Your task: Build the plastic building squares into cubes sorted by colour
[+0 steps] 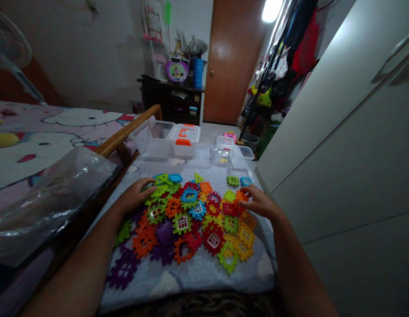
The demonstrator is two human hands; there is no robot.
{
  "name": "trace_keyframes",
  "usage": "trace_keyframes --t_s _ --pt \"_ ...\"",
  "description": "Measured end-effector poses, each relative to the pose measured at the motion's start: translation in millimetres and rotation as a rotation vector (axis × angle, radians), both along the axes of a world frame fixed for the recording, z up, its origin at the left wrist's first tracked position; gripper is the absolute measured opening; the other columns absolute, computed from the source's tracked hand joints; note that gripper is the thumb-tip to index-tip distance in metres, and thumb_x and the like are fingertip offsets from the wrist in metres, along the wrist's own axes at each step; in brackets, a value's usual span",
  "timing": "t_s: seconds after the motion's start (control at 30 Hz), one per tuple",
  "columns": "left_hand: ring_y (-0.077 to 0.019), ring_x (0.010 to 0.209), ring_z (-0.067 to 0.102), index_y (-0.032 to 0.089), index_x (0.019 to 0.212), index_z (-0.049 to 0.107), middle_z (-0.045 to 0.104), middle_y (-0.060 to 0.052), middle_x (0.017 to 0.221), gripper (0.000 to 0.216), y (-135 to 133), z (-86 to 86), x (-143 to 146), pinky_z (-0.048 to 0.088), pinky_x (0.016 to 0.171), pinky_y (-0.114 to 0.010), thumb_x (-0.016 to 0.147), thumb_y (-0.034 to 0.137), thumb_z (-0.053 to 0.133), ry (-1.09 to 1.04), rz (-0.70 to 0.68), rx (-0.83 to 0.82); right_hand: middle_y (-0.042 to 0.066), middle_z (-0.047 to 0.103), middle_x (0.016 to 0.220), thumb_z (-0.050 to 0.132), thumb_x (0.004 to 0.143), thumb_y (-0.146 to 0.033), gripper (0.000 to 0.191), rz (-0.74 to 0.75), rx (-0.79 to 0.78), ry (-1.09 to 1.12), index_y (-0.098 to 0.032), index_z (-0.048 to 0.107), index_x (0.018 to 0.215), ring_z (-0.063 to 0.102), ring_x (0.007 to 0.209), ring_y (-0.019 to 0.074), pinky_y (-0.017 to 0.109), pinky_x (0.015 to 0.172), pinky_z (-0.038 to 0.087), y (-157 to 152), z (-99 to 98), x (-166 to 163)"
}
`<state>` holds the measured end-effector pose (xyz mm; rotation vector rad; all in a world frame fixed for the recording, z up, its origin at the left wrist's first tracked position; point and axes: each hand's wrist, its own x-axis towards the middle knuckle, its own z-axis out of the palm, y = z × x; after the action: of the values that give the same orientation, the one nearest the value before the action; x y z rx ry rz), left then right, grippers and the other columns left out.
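A pile of colourful toothed, square plastic building blocks lies on the cloth-covered surface before me. My left hand is at the pile's left edge, fingers stretched and thumb apart, by the green blocks. My right hand is at the right edge, its thumb and fingers around an orange building block. Red blocks are just left of it, and yellow blocks lie below. Purple blocks spread toward the near left; a red block with a white window insert lies near the middle.
Behind the pile stand a large clear bin, a lidded box with orange latches and smaller clear containers. A wooden rail and a plastic bag border the left. A white cabinet rises on the right.
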<state>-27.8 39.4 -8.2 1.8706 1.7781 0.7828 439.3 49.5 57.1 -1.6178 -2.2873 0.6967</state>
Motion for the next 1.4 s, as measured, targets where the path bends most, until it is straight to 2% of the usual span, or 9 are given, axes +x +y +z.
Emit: trace_keyframes --t_s 0.27,0.47,0.67,0.8,0.93,1.13,1.2,1.33,1.4 --pt "-0.0310 0.118 0.057 0.017 0.118 0.062 0.062 -0.011 0.125 0.068 -0.8 1.3 0.8 0.040 0.107 -0.042 0.078 0.071 0.049 0.009 -0.001 -0.011 0.012 0.067 0.103 0.066 0.078 -0.043 0.038 -0.140 0.031 -0.200 -0.015 0.065 0.104 0.062 0.090 0.0240 0.031 0.074 0.044 -16.2 -17.2 -14.3" --pt "-0.0296 0.115 0.059 0.020 0.115 0.065 0.064 -0.008 0.122 0.063 0.1 0.8 0.3 0.044 0.104 -0.039 0.078 0.068 0.051 0.024 0.010 0.018 0.014 0.067 0.104 0.064 0.079 -0.043 0.040 -0.148 0.045 -0.262 -0.015 0.064 0.107 0.061 0.094 0.0246 0.030 0.073 0.042 -15.5 -21.5 -20.6" --pt "-0.0309 0.116 0.059 0.019 0.116 0.065 0.064 -0.010 0.123 0.066 0.5 -0.2 -0.1 0.044 0.104 -0.040 0.077 0.070 0.051 0.012 0.011 0.009 0.012 0.066 0.096 0.065 0.074 -0.035 0.031 -0.135 0.098 -0.298 -0.015 0.065 0.098 0.059 0.086 0.0235 0.030 0.070 0.040 -13.2 -20.2 -23.5" --pt "-0.0310 0.117 0.058 0.019 0.117 0.065 0.063 -0.010 0.124 0.066 0.5 -1.6 -0.6 0.042 0.106 -0.040 0.077 0.070 0.052 0.008 0.007 0.012 0.013 0.063 0.104 0.067 0.071 -0.034 0.043 -0.079 0.231 -0.217 -0.014 0.062 0.109 0.057 0.094 0.0248 0.033 0.080 0.041 5.4 -11.6 -28.3" --pt "-0.0309 0.117 0.058 0.020 0.115 0.065 0.064 -0.009 0.124 0.064 -0.8 1.5 1.0 0.043 0.105 -0.040 0.078 0.070 0.051 0.012 0.007 0.022 0.012 0.060 0.112 0.068 0.070 -0.030 0.049 0.023 0.337 -0.218 -0.016 0.060 0.116 0.054 0.102 0.0258 0.035 0.088 0.039 43.4 -2.4 -51.6" --pt "-0.0299 0.114 0.060 0.020 0.114 0.066 0.065 -0.008 0.121 0.063 -2.5 5.7 2.9 0.045 0.103 -0.039 0.077 0.069 0.051 0.025 0.014 0.025 0.011 0.059 0.119 0.069 0.075 -0.033 0.045 0.164 0.210 -0.388 -0.019 0.061 0.117 0.050 0.111 0.0280 0.037 0.092 0.037 83.5 -6.4 -87.9" --pt "-0.0299 0.116 0.060 0.020 0.114 0.065 0.065 -0.009 0.122 0.063 -2.7 5.9 3.3 0.044 0.105 -0.039 0.078 0.069 0.050 0.025 0.012 0.025 0.012 0.060 0.120 0.068 0.076 -0.031 0.043 0.186 0.156 -0.429 -0.019 0.062 0.117 0.051 0.111 0.0289 0.038 0.091 0.038 87.2 -10.0 -90.8" --pt "-0.0299 0.117 0.058 0.018 0.113 0.065 0.063 -0.010 0.123 0.066 -3.0 7.4 4.9 0.042 0.106 -0.039 0.076 0.071 0.049 0.023 0.010 0.014 0.013 0.057 0.128 0.071 0.072 -0.030 0.055 0.192 0.129 -0.451 -0.020 0.059 0.125 0.050 0.115 0.0316 0.040 0.093 0.038 91.5 -13.3 -86.5" --pt "-0.0299 0.118 0.058 0.018 0.112 0.065 0.063 -0.010 0.123 0.067 -3.2 8.3 5.6 0.041 0.107 -0.038 0.076 0.072 0.049 0.021 0.008 0.014 0.013 0.057 0.127 0.072 0.072 -0.032 0.053 0.193 0.120 -0.460 -0.020 0.061 0.122 0.050 0.115 0.0320 0.041 0.093 0.039 94.1 -13.6 -84.0"
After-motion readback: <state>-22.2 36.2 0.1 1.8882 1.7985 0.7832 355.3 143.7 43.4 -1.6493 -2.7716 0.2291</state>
